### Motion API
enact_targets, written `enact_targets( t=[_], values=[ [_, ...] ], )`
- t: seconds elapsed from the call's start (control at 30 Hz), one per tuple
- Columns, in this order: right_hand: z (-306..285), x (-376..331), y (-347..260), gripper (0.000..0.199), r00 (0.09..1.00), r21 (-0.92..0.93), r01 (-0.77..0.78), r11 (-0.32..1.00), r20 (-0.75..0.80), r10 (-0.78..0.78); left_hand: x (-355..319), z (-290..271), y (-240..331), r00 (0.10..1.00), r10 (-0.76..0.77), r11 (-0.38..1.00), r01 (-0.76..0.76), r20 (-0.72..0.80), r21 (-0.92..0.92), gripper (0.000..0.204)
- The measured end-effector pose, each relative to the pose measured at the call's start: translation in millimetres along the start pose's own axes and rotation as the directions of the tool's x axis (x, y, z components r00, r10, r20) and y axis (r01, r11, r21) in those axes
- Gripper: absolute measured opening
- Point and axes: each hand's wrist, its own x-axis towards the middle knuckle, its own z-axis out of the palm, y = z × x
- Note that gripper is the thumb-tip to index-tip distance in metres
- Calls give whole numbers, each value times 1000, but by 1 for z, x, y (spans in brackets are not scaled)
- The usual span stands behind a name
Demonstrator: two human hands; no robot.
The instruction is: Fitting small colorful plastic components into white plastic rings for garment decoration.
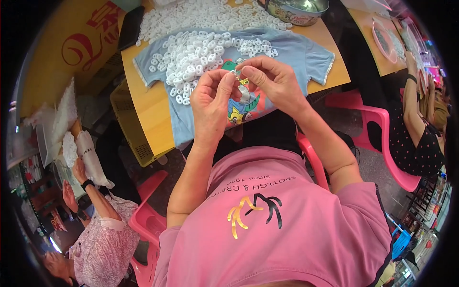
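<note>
A: whats on the far left?

B: another person's hands (71,184) w/ white stuff, well apart from ours.

A: and the middle?

B: left hand (213,103) and right hand (271,81) meet fingertip to fingertip, both pinching one small white ring piece (236,72) btwn them, above a light blue t-shirt (296,50) spread on the wooden worktop (153,115). Pile of white ring pieces (196,52) lies on the shirt just left of the hands.

A: right side?

B: metal bowl (296,10) at the back, pink chair (377,129).
</note>
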Motion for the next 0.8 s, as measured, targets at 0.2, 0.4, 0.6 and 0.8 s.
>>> enact_targets(
  t=[0.2, 0.4, 0.6, 0.8],
  values=[
    [-22, 14, -16, 14, 888, -512, 460, 726, 243, -391, -2, 1, 5, 998, 31, 993, -38, 60, 115, 16],
    [-23, 15, -25, 9, 781, -594, 620, 513, 406, -474, -7, 5, 11, 996, 41, 989, -52, 83, 138, 13],
    [-16, 14, -13, 10, 751, -489, 656, 574, 348, -561, -10, 12, 11, 993, 97, 977, -109, 74, 182, 10],
    [-13, 15, -5, 10, 770, -425, 636, 644, 293, -567, -7, 15, 10, 992, 119, 971, -123, 33, 207, 10]
  ],
)
